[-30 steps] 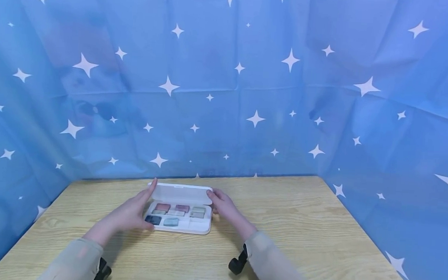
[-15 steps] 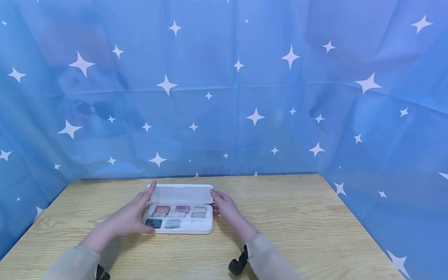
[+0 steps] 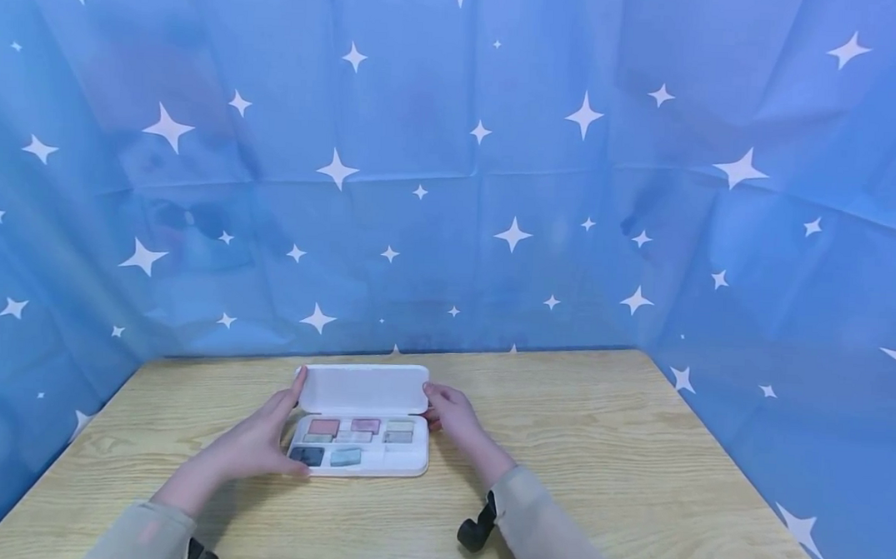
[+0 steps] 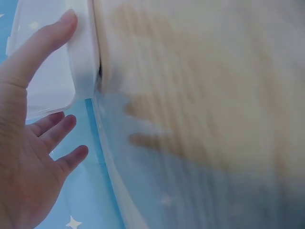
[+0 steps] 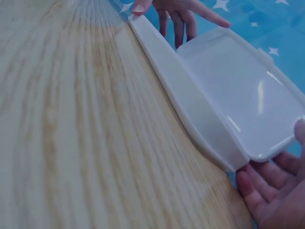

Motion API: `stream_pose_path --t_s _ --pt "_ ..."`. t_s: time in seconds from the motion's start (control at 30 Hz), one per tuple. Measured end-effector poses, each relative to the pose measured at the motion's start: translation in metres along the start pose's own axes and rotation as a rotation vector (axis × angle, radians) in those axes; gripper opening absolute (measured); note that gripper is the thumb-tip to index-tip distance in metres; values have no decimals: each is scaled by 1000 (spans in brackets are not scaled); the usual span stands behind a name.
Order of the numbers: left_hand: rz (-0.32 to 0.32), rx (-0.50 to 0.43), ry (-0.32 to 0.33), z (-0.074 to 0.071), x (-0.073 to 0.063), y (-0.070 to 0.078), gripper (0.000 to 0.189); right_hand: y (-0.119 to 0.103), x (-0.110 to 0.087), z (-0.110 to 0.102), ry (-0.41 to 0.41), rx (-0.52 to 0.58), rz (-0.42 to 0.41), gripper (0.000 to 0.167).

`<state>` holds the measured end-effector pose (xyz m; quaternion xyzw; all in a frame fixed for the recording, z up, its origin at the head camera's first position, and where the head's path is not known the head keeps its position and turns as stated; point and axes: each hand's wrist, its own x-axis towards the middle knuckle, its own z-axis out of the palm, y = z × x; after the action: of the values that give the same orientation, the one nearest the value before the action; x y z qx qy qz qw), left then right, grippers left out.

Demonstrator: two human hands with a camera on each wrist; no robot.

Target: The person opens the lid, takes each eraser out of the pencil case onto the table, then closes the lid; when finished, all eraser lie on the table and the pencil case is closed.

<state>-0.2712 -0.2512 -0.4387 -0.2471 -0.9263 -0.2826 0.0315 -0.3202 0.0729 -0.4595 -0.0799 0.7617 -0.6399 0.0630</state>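
A white hinged case (image 3: 403, 459) lies on the table with its lid (image 3: 368, 390) raised and leaning back. Small coloured blocks (image 3: 325, 427) sit in its compartments: pinkish, pale, light blue and one dark. My left hand (image 3: 253, 446) spans the left end with fingers spread; its thumb touches the front corner and its index finger the lid's left edge. At the right end my right hand (image 3: 453, 417) holds the lid's edge, thumb on the inner face. In the right wrist view, the fingers of my right hand (image 5: 276, 191) are curled behind the lid.
The wooden table (image 3: 606, 453) reaches to a blue star-patterned cloth (image 3: 449, 254) behind and at both sides. A black device (image 3: 474, 531) is strapped at my right wrist, and another sits at my left wrist.
The lid has tipped further back, so more of its inner face shows. The case's front edge sits slightly nearer me. Both hands stay at its ends.
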Motion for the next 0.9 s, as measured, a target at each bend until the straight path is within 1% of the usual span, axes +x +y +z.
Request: stream_pose_path --t_s 0.2,0.37,0.47,0.67,0.9 --pt "-31 -83 -40 -1 4 -4 147 7 2 0 46 29 -24 42" --pt "-26 -133 -63 -1 5 -9 149 11 4 1 120 65 -23 32" --pt "-29 -144 -76 0 6 -11 148 11 4 1 142 78 -16 26" --pt "-91 -136 -123 -1 6 -13 144 12 2 1 141 110 -45 28" --pt "-116 -223 -201 -1 9 -8 134 14 3 2 169 85 -46 32"
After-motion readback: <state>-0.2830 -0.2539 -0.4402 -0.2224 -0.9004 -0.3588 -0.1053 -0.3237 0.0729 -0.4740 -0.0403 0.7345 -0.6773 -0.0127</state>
